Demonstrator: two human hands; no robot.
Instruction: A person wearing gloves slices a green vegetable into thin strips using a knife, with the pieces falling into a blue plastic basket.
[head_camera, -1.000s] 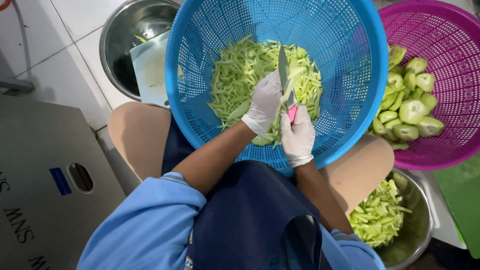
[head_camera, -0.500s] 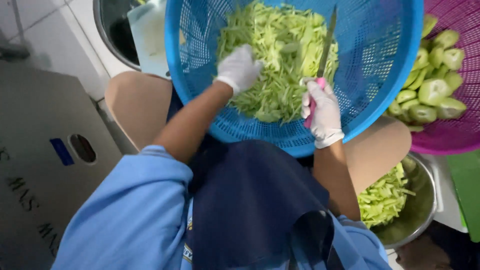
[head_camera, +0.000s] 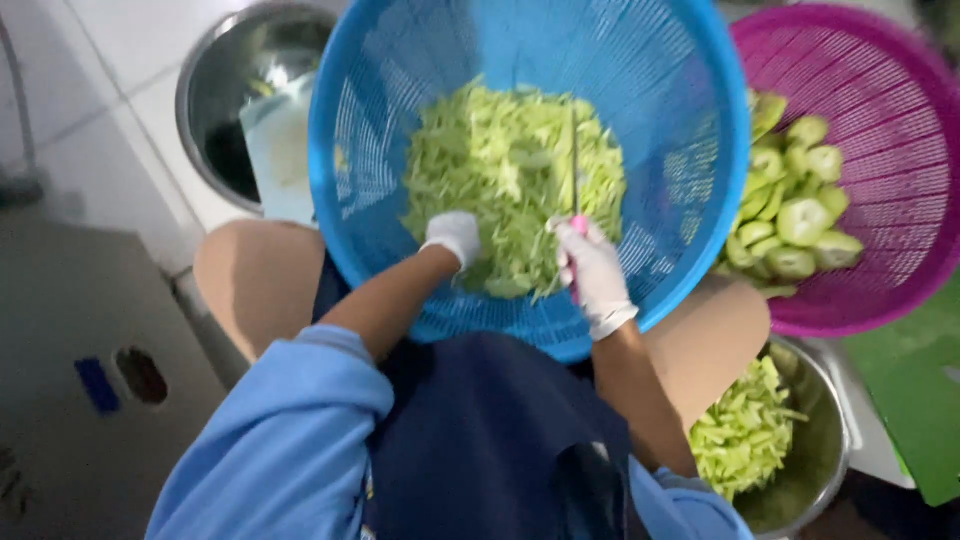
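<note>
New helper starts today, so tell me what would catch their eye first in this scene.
The big blue basket on the person's lap fills the middle, heaped with pale green shreds. Both gloved hands are in it: the left hand on the pile, the right hand gripping a pink-handled knife. At right, a magenta basket holds peeled green fruit halves.

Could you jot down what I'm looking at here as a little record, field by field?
Left hand: left hand, white glove, resting in the green shreds
Right hand: right hand, white glove, gripping a knife with a pink handle, blade pointing away
Main container: blue basket on the person's lap
To the right: pink basket with peeled green fruit
Lower right: metal bowl with more shreds
Upper left: metal basin
</note>
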